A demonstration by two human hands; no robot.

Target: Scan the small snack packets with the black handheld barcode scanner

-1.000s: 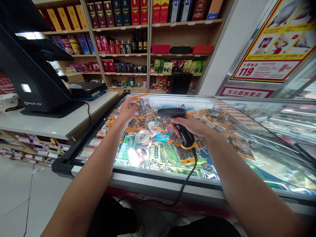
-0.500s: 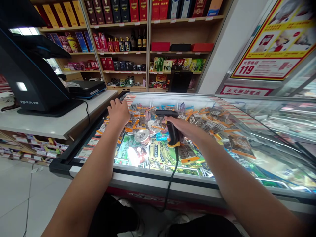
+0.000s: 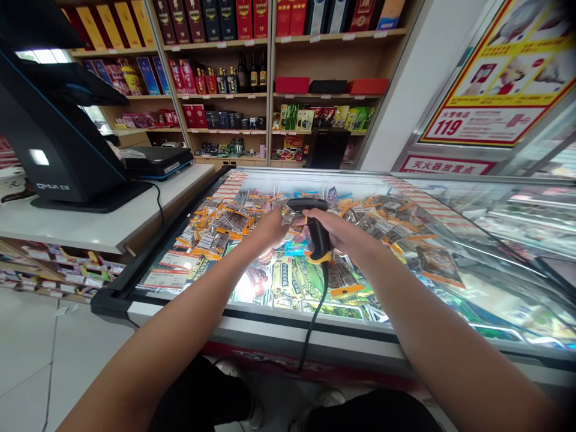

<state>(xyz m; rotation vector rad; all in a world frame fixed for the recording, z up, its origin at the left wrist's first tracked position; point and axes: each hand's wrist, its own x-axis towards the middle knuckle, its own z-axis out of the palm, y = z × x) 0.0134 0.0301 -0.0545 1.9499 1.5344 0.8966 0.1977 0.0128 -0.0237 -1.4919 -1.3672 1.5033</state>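
Note:
My right hand is wrapped round the grip of a black barcode scanner with yellow trim. Its cable runs down over the front edge of a glass-topped freezer. Close to the scanner's left side, my left hand has its fingers curled in; whether a packet is between them I cannot make out. Around both hands lie many small clear packets with orange edges and printed labels, spread across the glass. Below my left hand, a round tub is partly covered. Green packs show through the glass.
On the left, a white counter carries a black checkout machine and a flat black scale. Shelves of boxed goods stand behind the freezer. Price tags lie at its left front corner.
My left hand has moved right and slightly down, from the packets at the left to beside the scanner. My right hand, with the scanner, has shifted slightly right.

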